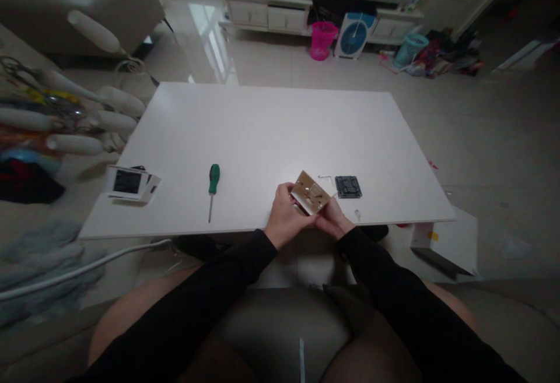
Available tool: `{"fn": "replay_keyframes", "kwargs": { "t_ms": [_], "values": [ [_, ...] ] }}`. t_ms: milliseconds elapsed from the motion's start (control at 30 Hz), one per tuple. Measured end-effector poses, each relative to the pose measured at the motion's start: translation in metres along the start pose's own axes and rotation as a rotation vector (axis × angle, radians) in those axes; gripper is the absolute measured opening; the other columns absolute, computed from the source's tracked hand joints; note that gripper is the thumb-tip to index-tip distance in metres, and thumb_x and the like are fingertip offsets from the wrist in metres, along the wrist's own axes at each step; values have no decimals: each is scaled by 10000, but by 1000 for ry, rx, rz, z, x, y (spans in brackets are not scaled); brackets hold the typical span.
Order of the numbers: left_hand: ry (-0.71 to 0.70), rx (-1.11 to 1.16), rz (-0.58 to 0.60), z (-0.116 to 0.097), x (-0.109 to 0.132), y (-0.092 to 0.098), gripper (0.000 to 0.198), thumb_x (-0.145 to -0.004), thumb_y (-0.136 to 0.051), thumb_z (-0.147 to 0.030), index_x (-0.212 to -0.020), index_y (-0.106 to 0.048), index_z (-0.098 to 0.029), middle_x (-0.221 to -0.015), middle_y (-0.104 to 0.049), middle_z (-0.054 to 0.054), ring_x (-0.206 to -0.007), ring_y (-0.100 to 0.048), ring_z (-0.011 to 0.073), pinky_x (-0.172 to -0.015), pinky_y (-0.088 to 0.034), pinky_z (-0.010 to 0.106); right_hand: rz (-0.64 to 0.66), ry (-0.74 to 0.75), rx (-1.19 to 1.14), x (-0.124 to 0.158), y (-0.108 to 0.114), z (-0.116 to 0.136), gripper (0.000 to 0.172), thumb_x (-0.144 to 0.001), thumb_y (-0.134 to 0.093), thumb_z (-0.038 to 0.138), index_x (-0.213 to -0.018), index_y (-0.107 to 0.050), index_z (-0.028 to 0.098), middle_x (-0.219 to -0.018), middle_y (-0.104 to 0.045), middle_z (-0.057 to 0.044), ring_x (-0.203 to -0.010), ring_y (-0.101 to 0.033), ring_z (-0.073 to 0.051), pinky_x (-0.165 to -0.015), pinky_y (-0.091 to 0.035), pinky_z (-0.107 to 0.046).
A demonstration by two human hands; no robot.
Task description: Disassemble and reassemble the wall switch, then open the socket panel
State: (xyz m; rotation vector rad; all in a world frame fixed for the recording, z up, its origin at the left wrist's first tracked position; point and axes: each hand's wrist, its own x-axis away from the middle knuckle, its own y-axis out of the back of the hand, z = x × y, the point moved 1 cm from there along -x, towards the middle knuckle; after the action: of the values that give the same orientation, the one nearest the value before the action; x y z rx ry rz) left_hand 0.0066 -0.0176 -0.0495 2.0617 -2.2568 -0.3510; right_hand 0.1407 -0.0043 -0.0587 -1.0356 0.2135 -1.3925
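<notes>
Both hands hold a gold-coloured square plate (311, 192) tilted above the table's near edge. Its face carries a lighter raised part in the middle and small dark marks; I cannot make out its exact kind. My left hand (286, 211) is closed around its left and lower edges. My right hand (333, 218) grips it from the lower right, with the fingers partly hidden behind it. Just beyond lies a thin bent metal rod (326, 177), like a hex key. A black square frame-like part (349, 186) rests to the right, with small shiny pieces (357, 214) in front of it.
A screwdriver (214, 180) with a green handle lies left of my hands on the white table (271, 126). Farther left stands a white box (131, 183) with a dark panel. An open white carton (455, 240) sits on the floor past the table's right corner.
</notes>
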Motion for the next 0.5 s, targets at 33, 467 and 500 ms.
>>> {"fn": "replay_keyframes", "kwargs": {
  "t_ms": [33, 467, 500],
  "values": [
    [-1, -5, -2, 0, 0, -1, 804, -559, -959, -247, -1204, -480, -206, -1226, -578, 102, -1114, -650, 268, -975, -591, 481, -1, -3, 3, 0, 1, 0, 266, -987, -509, 338, -1119, -698, 204, -957, -818, -85, -976, -776, -286, -904, -647, -486],
    [-191, -137, 109, -14, -4, 12, 778, -635, -882, -209, -1304, -486, -206, -1259, -557, 108, -1183, -603, 288, -1009, -583, 481, -75, 20, -41, 0, 1, -2, 278, -951, -590, 383, -1138, -716, 220, -983, -825, -74, -1009, -761, -283, -934, -629, -476],
    [-223, -160, 124, -18, -4, 13, 792, -634, -873, -195, -1324, -485, -208, -1266, -560, 111, -1189, -598, 290, -1013, -582, 482, -82, 38, -36, 1, 0, -1, 300, -943, -601, 404, -1154, -716, 225, -995, -823, -75, -1021, -758, -289, -931, -629, -481]
  ]
}}
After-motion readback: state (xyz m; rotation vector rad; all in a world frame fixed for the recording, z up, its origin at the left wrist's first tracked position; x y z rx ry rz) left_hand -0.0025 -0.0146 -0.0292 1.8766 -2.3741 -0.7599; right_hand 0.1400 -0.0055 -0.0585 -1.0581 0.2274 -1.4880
